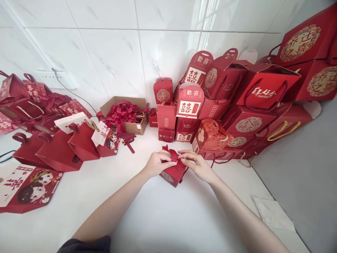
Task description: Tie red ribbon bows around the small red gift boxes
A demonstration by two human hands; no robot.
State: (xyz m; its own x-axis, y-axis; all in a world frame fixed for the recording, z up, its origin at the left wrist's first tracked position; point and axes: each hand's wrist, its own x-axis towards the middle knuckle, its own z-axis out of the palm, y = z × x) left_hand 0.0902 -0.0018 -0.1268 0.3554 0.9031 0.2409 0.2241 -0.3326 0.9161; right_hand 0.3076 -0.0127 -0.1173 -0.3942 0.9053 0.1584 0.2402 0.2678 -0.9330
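Note:
A small red gift box [174,174] sits on the white table [163,218], just ahead of me. A red ribbon [173,155] lies across its top. My left hand [158,163] pinches the ribbon from the left side. My right hand [198,164] pinches it from the right, fingers curled at the box's top edge. Both forearms reach in from the bottom of the view.
A pile of red gift boxes and bags [237,105] stands at the back right against the tiled wall. An open cardboard box of red ribbons [126,114] sits behind. Flat red bags [58,147] lie at the left, and white paper [273,214] at the right edge.

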